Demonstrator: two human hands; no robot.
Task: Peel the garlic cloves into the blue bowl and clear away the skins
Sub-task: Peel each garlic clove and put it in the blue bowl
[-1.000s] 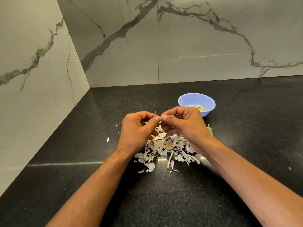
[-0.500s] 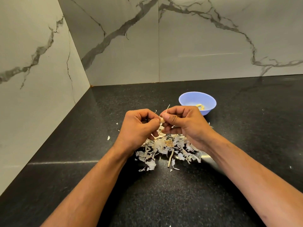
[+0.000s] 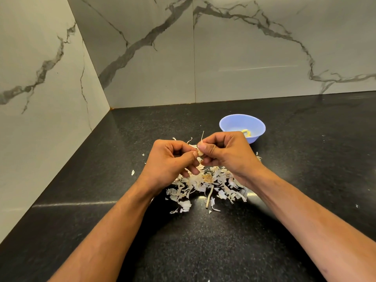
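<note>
Both hands meet above the heap of skins on the black bench. The left hand pinches a small clove between thumb and fingers; the right hand pinches a thin strip of skin that stands up from the clove's top. The bowl sits just beyond the right hand, so I judge that hand nearer for the drop. The clove's long axis is too hidden to tell.
</note>
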